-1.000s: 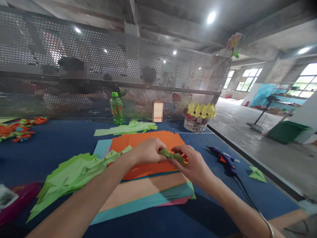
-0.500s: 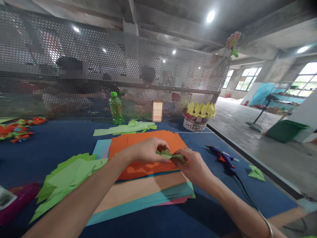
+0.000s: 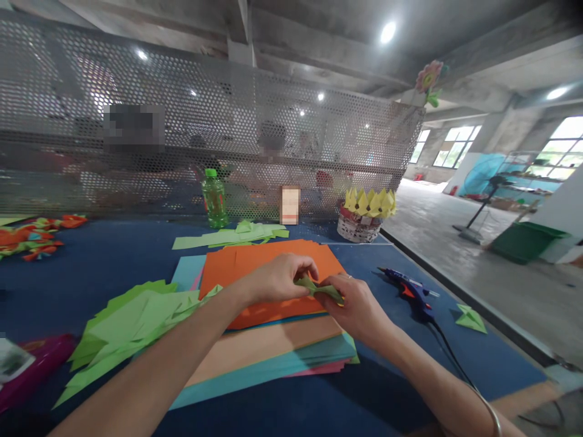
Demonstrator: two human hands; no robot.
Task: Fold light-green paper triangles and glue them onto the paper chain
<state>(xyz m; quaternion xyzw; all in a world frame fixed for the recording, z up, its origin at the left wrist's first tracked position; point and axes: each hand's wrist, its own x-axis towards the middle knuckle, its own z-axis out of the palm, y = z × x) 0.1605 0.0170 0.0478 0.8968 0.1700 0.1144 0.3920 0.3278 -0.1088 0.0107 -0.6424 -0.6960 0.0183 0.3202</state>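
Observation:
Both my hands pinch one small folded green paper piece (image 3: 319,287) above a stack of coloured paper sheets (image 3: 255,340), orange on top. My left hand (image 3: 277,279) grips its left end with fingers curled over it. My right hand (image 3: 357,303) holds the right end from below. A spread of folded green paper pieces (image 3: 132,321) lies on the blue table (image 3: 100,261) under my left forearm.
A blue glue gun (image 3: 410,292) with its cord lies right of the stack, and a green folded piece (image 3: 469,317) sits near the table's right edge. At the back stand a green bottle (image 3: 214,199), flat green sheets (image 3: 232,233), a basket with yellow paper points (image 3: 367,215) and a perforated metal screen (image 3: 182,121). People sit behind it.
My fingers have shifted on the green paper piece, folding it tighter between the hands. The hands stayed over the orange sheet.

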